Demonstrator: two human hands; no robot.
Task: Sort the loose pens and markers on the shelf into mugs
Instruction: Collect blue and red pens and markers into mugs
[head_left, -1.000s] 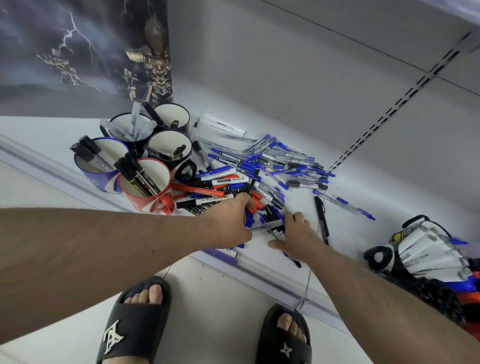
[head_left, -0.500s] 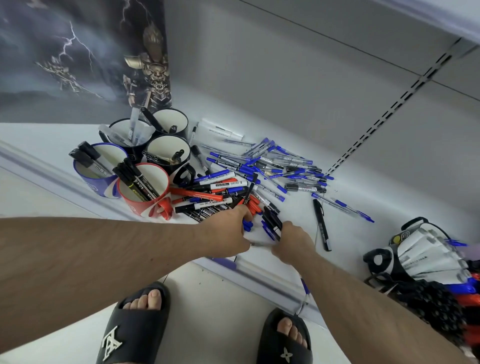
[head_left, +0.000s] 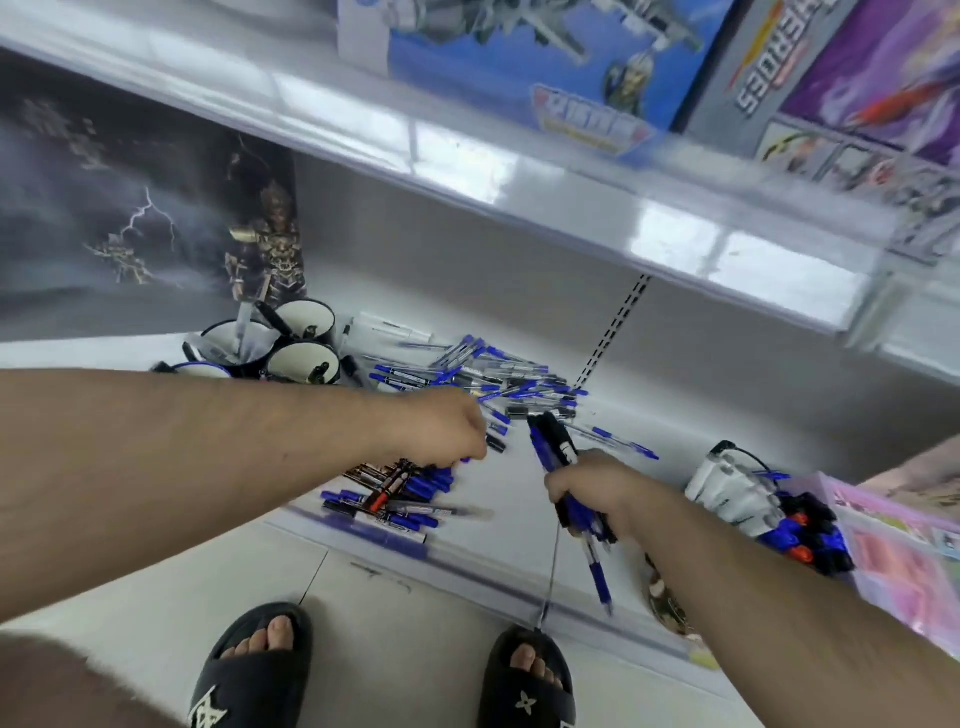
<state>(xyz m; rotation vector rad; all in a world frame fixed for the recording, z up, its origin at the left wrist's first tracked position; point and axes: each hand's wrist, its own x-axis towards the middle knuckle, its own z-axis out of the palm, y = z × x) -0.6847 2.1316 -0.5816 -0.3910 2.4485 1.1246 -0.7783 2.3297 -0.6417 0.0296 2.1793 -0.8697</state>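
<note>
Head view – right hand (head_left: 592, 488) grips slim plastic pens (head_left: 558, 452)

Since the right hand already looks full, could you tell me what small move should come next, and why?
Probably carry the right hand left to the mugs and drop its bundle of blue pens in. It already grips several, while the left hand is at the loose pile.

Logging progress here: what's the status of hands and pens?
Right hand grips a bundle of pens. Left hand closed over the pile, hold unclear. Mugs partly hidden behind the left forearm.
</note>
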